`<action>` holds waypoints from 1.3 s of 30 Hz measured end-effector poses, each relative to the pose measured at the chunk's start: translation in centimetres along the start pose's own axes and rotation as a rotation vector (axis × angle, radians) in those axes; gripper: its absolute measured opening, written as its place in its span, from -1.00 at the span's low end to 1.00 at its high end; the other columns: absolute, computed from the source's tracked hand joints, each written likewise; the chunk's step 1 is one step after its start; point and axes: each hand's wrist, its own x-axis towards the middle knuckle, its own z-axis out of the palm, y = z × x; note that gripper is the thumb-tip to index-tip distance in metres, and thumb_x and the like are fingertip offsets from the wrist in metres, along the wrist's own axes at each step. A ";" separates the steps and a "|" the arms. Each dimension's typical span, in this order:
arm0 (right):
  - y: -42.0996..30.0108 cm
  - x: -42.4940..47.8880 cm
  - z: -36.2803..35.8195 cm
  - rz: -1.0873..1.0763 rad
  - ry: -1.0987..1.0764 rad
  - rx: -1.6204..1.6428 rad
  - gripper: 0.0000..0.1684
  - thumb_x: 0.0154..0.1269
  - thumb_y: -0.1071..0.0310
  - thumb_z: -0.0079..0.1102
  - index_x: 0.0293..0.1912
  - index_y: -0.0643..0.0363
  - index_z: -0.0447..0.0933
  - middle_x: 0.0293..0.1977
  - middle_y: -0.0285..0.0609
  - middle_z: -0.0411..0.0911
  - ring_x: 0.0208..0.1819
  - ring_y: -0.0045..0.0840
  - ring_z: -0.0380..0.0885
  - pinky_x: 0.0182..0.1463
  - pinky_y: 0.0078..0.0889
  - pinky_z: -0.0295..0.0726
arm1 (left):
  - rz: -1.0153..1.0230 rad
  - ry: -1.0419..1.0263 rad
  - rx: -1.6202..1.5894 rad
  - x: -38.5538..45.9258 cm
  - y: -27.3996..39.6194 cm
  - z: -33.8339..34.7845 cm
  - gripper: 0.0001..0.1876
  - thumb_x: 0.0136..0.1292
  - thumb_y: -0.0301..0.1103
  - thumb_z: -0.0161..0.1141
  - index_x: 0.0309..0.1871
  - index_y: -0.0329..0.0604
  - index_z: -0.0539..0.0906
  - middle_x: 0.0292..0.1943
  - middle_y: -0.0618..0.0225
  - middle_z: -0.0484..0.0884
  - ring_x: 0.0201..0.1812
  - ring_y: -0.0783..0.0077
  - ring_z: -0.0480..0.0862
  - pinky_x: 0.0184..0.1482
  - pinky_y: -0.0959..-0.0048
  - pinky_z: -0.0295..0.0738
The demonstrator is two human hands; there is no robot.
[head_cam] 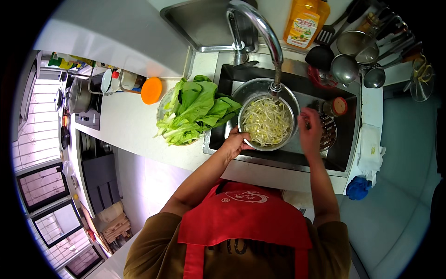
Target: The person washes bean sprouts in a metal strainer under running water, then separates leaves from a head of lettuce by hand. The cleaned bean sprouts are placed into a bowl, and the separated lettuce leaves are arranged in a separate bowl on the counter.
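Note:
My left hand (pixel 237 142) grips the near left rim of a metal bowl (pixel 270 148) full of bean sprouts (pixel 266 120). The bowl is held over the sink (pixel 352 120), beneath the spout of the chrome faucet (pixel 268 31). A larger metal bowl (pixel 249 86) shows behind and around it, partly hidden. To the right of the bowls is my right hand (pixel 309 128), raised above the sink and blurred; its fingers seem bent, and whether they hold anything is unclear. Left of the sink, leafy green vegetables (pixel 198 108) are heaped on a plate, their leaves reaching the larger bowl.
Inside the sink, on the right, are a red-lidded jar (pixel 336 106) and a round perforated metal piece (pixel 329 134). Ladles (pixel 344 68) and other utensils hang at the back right, beside a yellow detergent bottle (pixel 305 24). A blue cloth (pixel 359 188) lies at the right counter corner.

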 end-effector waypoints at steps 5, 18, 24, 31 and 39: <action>-2.4 -3.4 2.1 -0.064 -0.145 -0.144 -0.21 0.36 0.44 0.52 0.51 0.17 0.43 0.51 0.05 0.43 0.49 -0.01 0.49 0.54 -0.08 0.52 | -0.020 -0.012 -0.001 0.2 -0.8 0.7 -0.43 0.24 -0.73 0.20 0.37 -0.40 0.50 0.19 -0.07 0.71 0.03 -0.13 0.87 -0.01 -0.14 0.95; -1.2 -1.3 6.5 -0.106 -0.242 -0.398 0.23 0.24 -0.11 0.63 0.70 0.13 0.21 0.58 0.07 0.36 0.58 0.02 0.31 0.65 0.08 0.29 | 0.002 -0.051 0.009 -1.1 -1.4 2.8 -0.37 0.28 -0.71 0.17 0.46 -0.31 0.44 0.23 -0.08 0.70 0.09 -0.15 0.86 0.07 -0.12 0.93; 0.0 -1.5 7.2 -0.154 -0.235 -0.394 0.12 0.27 -0.11 0.60 0.63 0.17 0.32 0.51 0.06 0.44 0.55 0.02 0.35 0.64 0.08 0.30 | 0.020 -0.063 0.018 -1.4 -1.2 3.1 -0.38 0.29 -0.70 0.15 0.46 -0.31 0.43 0.21 -0.07 0.71 0.08 -0.15 0.87 0.07 -0.11 0.94; -2.7 -3.4 5.4 -0.345 -0.274 -0.461 -0.26 0.39 0.15 0.49 0.48 0.14 0.55 0.50 0.00 0.47 0.54 -0.04 0.38 0.61 0.10 0.35 | 0.028 -0.027 0.017 -1.9 -0.7 2.9 -0.44 0.30 -0.69 0.14 0.40 -0.35 0.42 0.19 -0.06 0.70 0.04 -0.11 0.87 0.06 -0.12 0.94; -3.4 -1.2 4.0 -0.393 -0.247 -0.336 -0.20 0.34 0.12 0.54 0.49 0.14 0.54 0.56 -0.03 0.40 0.61 -0.06 0.32 0.65 0.03 0.33 | 0.041 -0.029 0.058 -2.0 -0.2 2.4 -0.43 0.29 -0.70 0.16 0.40 -0.37 0.43 0.21 -0.09 0.71 0.02 -0.12 0.88 0.06 -0.09 0.94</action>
